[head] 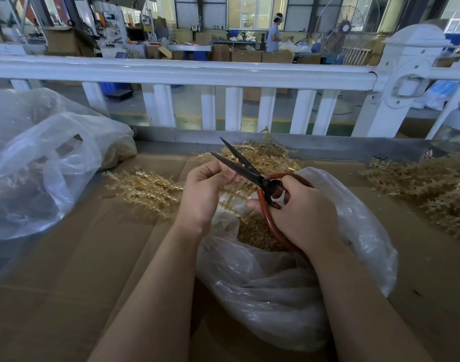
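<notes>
My right hand point(304, 215) grips the red handles of black-bladed scissors point(246, 167), whose blades stand apart and point up and to the left. My left hand point(206, 189) pinches a golden plastic sprig point(230, 198) just below the blades. Both hands hover over an open clear plastic bag point(289, 291) that holds small golden cut pieces point(255, 235).
Loose golden sprigs lie in piles at the centre left point(145, 189), behind the hands point(263, 155) and at the right point(438, 189). A large clear bag point(40, 163) sits at the left. Cardboard point(80, 270) covers the table. A white railing point(197, 71) runs along the far edge.
</notes>
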{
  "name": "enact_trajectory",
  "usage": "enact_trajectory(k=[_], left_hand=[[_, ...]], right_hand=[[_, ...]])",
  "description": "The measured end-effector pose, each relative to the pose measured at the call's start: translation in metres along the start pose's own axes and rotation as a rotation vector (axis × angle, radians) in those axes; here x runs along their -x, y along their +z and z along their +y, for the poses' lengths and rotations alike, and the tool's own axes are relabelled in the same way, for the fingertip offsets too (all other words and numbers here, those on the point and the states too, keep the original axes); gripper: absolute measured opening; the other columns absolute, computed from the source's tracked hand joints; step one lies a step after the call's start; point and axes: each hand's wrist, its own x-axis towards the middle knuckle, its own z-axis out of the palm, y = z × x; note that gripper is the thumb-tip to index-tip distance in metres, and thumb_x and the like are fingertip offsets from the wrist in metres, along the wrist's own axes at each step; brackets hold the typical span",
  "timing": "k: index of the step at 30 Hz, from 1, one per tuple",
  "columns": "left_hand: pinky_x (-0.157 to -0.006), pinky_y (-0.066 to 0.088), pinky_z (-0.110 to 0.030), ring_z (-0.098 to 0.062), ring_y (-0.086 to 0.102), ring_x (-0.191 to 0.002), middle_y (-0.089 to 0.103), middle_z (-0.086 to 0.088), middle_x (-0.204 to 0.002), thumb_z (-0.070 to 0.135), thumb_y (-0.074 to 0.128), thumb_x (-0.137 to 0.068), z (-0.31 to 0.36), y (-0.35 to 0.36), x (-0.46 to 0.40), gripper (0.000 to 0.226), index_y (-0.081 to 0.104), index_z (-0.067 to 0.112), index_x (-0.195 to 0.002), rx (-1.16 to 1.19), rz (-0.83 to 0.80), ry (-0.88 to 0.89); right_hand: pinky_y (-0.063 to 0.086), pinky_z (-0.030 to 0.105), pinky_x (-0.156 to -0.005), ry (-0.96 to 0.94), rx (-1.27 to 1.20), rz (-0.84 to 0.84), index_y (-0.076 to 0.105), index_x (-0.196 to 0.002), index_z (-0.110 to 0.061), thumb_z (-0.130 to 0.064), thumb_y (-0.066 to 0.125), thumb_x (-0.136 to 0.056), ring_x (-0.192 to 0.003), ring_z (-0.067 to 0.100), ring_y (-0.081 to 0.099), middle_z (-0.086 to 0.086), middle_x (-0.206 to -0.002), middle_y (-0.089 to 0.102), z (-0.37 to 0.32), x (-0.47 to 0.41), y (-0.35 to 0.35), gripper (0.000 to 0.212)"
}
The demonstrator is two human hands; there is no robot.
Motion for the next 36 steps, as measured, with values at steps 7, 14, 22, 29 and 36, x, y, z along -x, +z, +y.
enact_trajectory(k=[7,14,22,29,36], left_hand=[[-0.072,0.048,-0.014,-0.008,0.058,-0.069,0.063,-0.002,-0.070,-0.004,0.052,-0.092,0.0008,-0.0008,-0.0004,0.018,0.067,0.000,-0.082,0.017,0.032,0.000],[-0.070,0.047,-0.016,-0.009,0.056,-0.067,0.061,-0.008,-0.069,-0.006,0.056,-0.088,0.0018,0.0008,-0.0004,0.013,0.066,-0.013,-0.086,-0.022,0.078,0.039],[-0.071,0.048,-0.017,-0.011,0.057,-0.069,0.061,-0.010,-0.071,-0.004,0.057,-0.089,0.0050,0.0011,0.0008,0.016,0.068,0.002,-0.078,-0.053,0.051,0.047],[-0.072,0.047,-0.023,-0.012,0.056,-0.068,0.061,-0.008,-0.071,0.004,0.052,-0.095,0.0040,0.0031,0.0024,0.021,0.064,-0.010,-0.085,-0.108,0.046,0.087],[-0.074,0.046,-0.029,-0.017,0.056,-0.070,0.060,-0.013,-0.072,0.005,0.050,-0.099,0.0043,0.0057,0.0020,0.024,0.063,-0.009,-0.084,-0.127,0.071,0.108]], right_hand=[[0.038,0.015,-0.050,-0.016,0.020,0.012,0.058,-0.074,-0.024,-0.096,0.034,-0.068,-0.057,-0.001,0.050,-0.017,-0.061,0.054,0.0013,0.0005,0.0017,0.076],[0.045,0.018,-0.055,-0.017,0.035,0.010,0.065,-0.082,-0.025,-0.097,0.033,-0.066,-0.063,0.003,0.054,-0.016,-0.071,0.063,0.0020,-0.0004,0.0024,0.080],[0.037,0.012,-0.052,-0.016,0.021,0.022,0.062,-0.078,-0.026,-0.096,0.034,-0.068,-0.058,-0.002,0.049,-0.019,-0.066,0.058,0.0015,0.0002,0.0017,0.076],[0.045,0.015,-0.057,-0.011,-0.010,-0.011,0.068,-0.086,-0.026,-0.094,0.039,-0.069,-0.063,0.000,0.055,-0.018,-0.071,0.062,0.0034,-0.0007,0.0029,0.077],[0.037,0.008,-0.057,-0.010,-0.069,-0.020,0.071,-0.087,-0.023,-0.094,0.041,-0.066,-0.063,-0.001,0.053,-0.020,-0.073,0.061,0.0031,-0.0009,0.0021,0.080]])
